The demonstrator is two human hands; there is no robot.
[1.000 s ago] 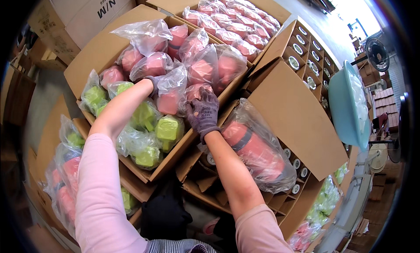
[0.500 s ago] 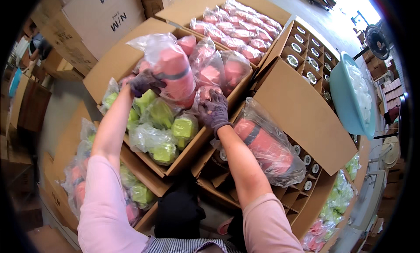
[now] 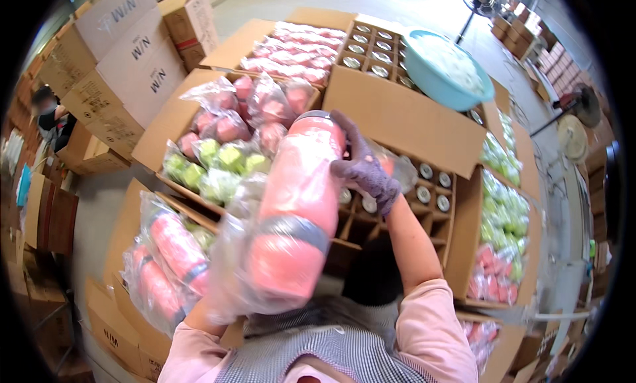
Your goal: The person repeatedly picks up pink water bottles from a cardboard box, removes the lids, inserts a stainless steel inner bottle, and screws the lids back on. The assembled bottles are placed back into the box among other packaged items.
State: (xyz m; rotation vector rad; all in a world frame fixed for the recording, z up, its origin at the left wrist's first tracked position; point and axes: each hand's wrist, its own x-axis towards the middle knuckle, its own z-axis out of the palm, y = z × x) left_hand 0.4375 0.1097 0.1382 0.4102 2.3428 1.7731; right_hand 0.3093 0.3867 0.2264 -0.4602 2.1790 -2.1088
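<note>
Close in front of me, a large pink bottle (image 3: 296, 184) with dark grey bands is tilted in a loose clear plastic bag (image 3: 228, 264). My right hand (image 3: 364, 164), in a purple-grey glove, grips its upper end, thumb on the side and fingers over the rim. My left forearm reaches up behind the bag, where bottle and plastic hide that hand. Behind the bottle stands an open carton (image 3: 156, 128) of bagged pink pieces (image 3: 232, 127) and lime-green pieces (image 3: 230, 158). Another bagged pink item (image 3: 387, 163) shows partly past my right hand, over a divided carton (image 3: 434, 234).
Two bagged pink bottles (image 3: 175, 240) lie in a carton at left. A light-blue basin (image 3: 424, 72) of clear plastic sits on a divided carton. Farther right stands a carton of green and pink bagged pieces (image 3: 503, 217). Stacked cartons (image 3: 142, 52) rise at back left.
A large bagged pink bottle has left the top of the pink-and-green carton and a bottle is now raised close to me. My right hand has moved onto its upper end; my left has dropped behind it.
</note>
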